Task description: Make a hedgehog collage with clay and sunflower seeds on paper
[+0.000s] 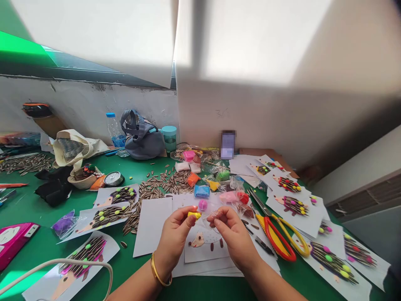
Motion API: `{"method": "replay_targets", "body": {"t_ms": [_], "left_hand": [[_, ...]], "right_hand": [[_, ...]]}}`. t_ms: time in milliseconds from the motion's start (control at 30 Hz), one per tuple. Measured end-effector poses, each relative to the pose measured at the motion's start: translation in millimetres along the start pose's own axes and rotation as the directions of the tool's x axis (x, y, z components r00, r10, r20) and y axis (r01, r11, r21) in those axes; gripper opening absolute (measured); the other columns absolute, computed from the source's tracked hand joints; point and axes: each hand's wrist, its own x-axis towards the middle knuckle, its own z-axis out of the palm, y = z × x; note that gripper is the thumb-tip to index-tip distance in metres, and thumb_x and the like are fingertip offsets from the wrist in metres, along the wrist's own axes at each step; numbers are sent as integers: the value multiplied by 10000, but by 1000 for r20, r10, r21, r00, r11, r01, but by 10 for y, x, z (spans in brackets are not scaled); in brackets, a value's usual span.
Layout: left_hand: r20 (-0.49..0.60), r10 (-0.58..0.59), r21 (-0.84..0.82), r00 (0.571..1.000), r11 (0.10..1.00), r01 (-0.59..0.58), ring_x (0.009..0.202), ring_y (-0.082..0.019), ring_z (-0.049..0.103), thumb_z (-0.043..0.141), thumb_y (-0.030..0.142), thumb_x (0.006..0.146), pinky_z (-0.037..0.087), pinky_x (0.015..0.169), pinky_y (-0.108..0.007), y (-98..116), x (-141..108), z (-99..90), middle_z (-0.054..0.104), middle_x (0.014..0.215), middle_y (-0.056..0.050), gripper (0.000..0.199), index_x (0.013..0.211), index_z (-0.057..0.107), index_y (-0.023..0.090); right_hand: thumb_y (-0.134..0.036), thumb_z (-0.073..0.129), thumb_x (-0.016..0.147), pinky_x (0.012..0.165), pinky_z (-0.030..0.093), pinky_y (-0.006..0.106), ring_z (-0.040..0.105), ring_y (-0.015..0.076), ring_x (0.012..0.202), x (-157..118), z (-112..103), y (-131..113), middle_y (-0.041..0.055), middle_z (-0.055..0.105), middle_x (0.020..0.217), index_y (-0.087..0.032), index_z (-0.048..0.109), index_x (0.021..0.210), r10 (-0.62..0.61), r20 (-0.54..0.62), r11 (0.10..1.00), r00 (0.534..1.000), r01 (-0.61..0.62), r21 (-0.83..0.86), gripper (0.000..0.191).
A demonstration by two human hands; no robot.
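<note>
My left hand (176, 229) pinches a small lump of yellow modelling clay (194, 215) between thumb and fingertips. Opposite it, my right hand (231, 229) has its fingers closed on a crumpled clear plastic wrapper (211, 216). Just beyond my fingertips is a purple clay ball (203, 205). Below both hands lies a white card (200, 254) with a hedgehog outline, a peach clay face (197, 240) and dark brown clay feet; my right hand covers part of it. Packets of coloured clay, such as a blue packet (201, 191), sit behind the hands.
Sunflower seeds (163, 182) spread behind the left-hand paper. Scissors (266, 217) and red-and-yellow handles (282, 238) lie at the right, beside seed-covered hedgehog cards (293, 207). More hedgehog cards (109, 215) are at left, near a white cable (62, 261). A phone (228, 144) stands behind.
</note>
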Motion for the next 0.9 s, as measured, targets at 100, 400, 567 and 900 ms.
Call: {"method": "replay_targets", "body": {"t_ms": [100, 400, 567, 900], "left_hand": [[-10, 29, 5, 1000, 1000, -29, 694, -137, 576, 640, 519, 837, 458, 665, -258, 19, -24, -6, 688, 796, -41, 399, 1028, 724, 180], [46, -71, -171, 996, 982, 78, 847, -148, 614, 795, 354, 726, 487, 816, -296, -4, -14, 60, 656, 1018, -42, 335, 1028, 726, 226], [65, -167, -248, 984, 952, 178, 812, -126, 581, 703, 421, 808, 471, 764, -267, 32, -54, 87, 652, 981, -44, 317, 1048, 686, 214], [151, -190, -330, 970, 915, 230, 537, -41, 428, 659, 440, 854, 345, 509, -171, 123, -82, 103, 523, 734, 46, 256, 896, 595, 196]], "right_hand": [[-363, 671, 855, 865, 471, 336, 602, 183, 896, 33, -25, 3, 23, 678, 941, -245, 548, 967, -21, -40, 1000, 999, 21, -5, 204], [-241, 450, 894, 944, 439, 426, 577, 253, 1051, 293, -755, -304, 80, 627, 1144, -242, 588, 1157, -516, -230, 582, 825, 140, -801, 298], [-151, 396, 837, 949, 418, 474, 566, 293, 1099, 382, -1115, -348, 85, 654, 1131, -228, 642, 1115, -505, -153, 132, 849, -100, -986, 380], [-222, 359, 881, 916, 464, 438, 587, 304, 1091, 394, -1422, -399, 140, 652, 1172, -161, 568, 1304, -567, -303, 200, 766, -229, -953, 476]]}}
